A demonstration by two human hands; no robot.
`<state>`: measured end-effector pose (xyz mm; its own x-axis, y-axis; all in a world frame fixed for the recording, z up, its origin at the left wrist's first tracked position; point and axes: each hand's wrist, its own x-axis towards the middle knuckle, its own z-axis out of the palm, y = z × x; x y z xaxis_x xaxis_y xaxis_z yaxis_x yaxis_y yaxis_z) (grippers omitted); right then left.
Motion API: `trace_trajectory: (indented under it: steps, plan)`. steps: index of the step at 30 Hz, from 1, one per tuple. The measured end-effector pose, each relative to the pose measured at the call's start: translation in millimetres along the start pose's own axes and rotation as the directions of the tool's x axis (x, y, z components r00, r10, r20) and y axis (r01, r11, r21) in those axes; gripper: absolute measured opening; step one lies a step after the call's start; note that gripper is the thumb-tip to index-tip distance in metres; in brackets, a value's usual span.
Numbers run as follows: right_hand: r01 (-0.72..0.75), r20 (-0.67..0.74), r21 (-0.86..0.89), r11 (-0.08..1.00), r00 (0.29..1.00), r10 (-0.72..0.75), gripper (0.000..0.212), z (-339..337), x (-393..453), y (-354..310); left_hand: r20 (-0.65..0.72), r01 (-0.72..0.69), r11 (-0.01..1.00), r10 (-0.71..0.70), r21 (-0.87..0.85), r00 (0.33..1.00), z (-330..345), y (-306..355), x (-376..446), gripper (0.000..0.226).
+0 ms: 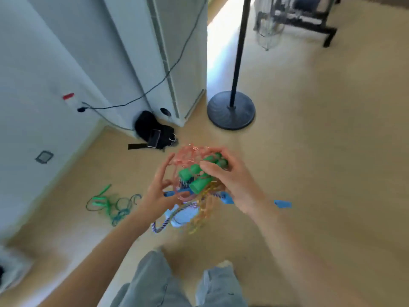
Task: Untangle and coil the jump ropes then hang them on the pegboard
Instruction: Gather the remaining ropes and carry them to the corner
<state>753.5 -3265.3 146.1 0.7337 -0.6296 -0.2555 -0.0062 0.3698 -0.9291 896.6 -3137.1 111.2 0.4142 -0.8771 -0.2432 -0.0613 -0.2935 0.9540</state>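
I hold a tangled bundle of jump ropes [194, 187] in front of me above the floor: pink and orange cords, green handles [200, 173], blue handles [226, 199] and a blue-white braided rope [161, 226] hanging below. My right hand [230, 180] grips the bundle at the green handles. My left hand [158, 187] is at the bundle's left side with fingers spread, touching the pink cord. A separate green jump rope [108, 203] lies tangled on the floor to the left. No pegboard is in view.
A black lamp stand with round base [231, 110] rises ahead. A black bag [152, 131] lies by a white cabinet [177, 63] with a black cable. White wall [33, 85] at left. Dark furniture [309, 16] at top right. My legs [177, 284] are below.
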Motion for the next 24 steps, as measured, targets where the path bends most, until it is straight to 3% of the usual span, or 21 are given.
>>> trace_trajectory:
  steps: [3,6,10,13,17,21,24]
  plan:
    - [0.058,0.151,-0.084,0.995,0.988,-0.045,0.018,82,40,1,-0.275,0.002,0.998,-0.021,-0.068,0.961,-69,-4,-23,0.09]
    - [0.097,0.267,-0.267,0.959,0.964,-0.023,0.027,153,77,11,-0.418,0.053,0.998,-0.068,-0.046,0.906,-135,-11,-39,0.083]
    - [0.22,0.362,-0.543,0.81,0.932,-0.011,0.033,223,130,29,-0.405,0.121,0.993,-0.107,0.009,0.908,-227,-30,-45,0.062]
    - [0.409,0.486,-0.729,0.548,0.874,-0.006,0.028,264,174,44,-0.382,0.145,0.989,-0.12,0.037,0.916,-288,-42,-45,0.059]
    - [0.481,0.547,-0.774,0.411,0.835,0.052,0.043,326,223,56,-0.408,0.177,0.967,-0.088,0.184,0.909,-356,-53,-41,0.075]
    - [0.561,0.589,-0.788,0.252,0.807,0.046,0.05,382,274,70,-0.459,0.331,0.843,-0.115,0.424,0.881,-410,-67,-43,0.085]
    - [0.579,0.589,-0.808,0.111,0.804,0.09,0.055,412,313,86,-0.521,0.42,0.807,-0.167,0.415,0.837,-431,-79,-38,0.081]
